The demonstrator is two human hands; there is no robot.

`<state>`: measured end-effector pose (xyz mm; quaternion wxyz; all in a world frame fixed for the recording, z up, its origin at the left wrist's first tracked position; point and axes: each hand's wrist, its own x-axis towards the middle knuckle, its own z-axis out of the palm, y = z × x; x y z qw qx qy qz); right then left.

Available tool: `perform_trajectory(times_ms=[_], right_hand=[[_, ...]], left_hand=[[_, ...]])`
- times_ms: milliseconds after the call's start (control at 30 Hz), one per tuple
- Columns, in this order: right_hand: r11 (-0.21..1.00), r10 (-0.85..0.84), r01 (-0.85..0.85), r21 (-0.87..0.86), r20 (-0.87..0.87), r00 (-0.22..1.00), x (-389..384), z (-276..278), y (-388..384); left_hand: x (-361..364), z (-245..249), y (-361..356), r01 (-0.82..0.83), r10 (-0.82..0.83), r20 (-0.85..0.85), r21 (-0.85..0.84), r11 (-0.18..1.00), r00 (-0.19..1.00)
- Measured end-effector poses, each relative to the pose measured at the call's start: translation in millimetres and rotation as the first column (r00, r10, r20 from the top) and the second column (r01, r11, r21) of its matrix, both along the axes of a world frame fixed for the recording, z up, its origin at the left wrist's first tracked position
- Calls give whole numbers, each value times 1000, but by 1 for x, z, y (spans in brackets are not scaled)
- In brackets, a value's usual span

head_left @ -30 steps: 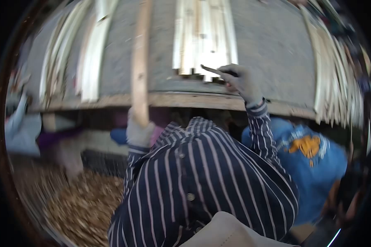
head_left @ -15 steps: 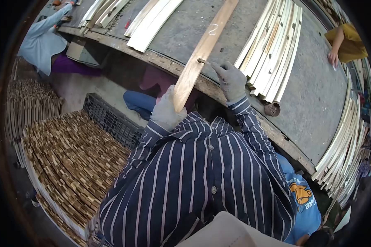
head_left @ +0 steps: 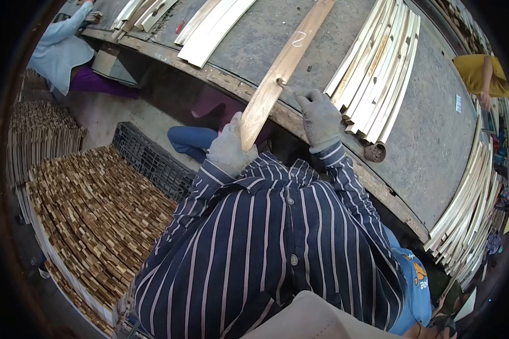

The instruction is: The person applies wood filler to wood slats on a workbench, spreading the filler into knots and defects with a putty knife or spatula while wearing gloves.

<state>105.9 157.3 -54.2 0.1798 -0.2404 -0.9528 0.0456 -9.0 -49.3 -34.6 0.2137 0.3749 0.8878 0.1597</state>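
My left hand (head_left: 230,148), in a grey glove, is closed round the near end of a long wooden slat (head_left: 261,107). The slat reaches out over the table edge, with a white chalk mark on its far part and a dark notch or knot on its right edge. Just right of that dark spot, my right hand (head_left: 320,116), also gloved, pinches a thin tool (head_left: 289,87) whose tip is close to the spot. Beside my right hand lies a group of pale slats (head_left: 373,73), and a small brown cup (head_left: 375,152) sits at their near end.
The dark table (head_left: 430,141) spans the view. More pale slats (head_left: 212,34) lie at its upper left. A big stack of slats (head_left: 102,220) and a black crate (head_left: 152,161) stand left below. Co-workers in light blue (head_left: 62,53), yellow (head_left: 475,70) and blue (head_left: 410,282) are around.
My right hand and the tool have shifted slightly right and down. At the right, the co-worker's hand has drawn back from the table, leaving a small pale label in view.
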Motion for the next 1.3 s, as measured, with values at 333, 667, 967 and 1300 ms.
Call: perform_trajectory(times_ms=[333, 667, 967, 1300], right_hand=[[999, -23, 20, -28, -88, 996, -10, 3, -9], [984, -21, 20, -179, -1, 1000, -7, 10, 2], [860, 198, -291, -419, -250, 948, 0, 14, 15], [593, -433, 596, -542, 408, 803, 159, 90, 106]], left_hand=[[-3, 10, 5, -3, 5, 33, -51, 999, 999], [-3, 3, 5, -20, 21, 82, -10, 1000, 996], [-4, -5, 1, 16, -22, 62, 93, 996, 998], [-24, -19, -6, -557, -345, 770, -16, 830, -536]])
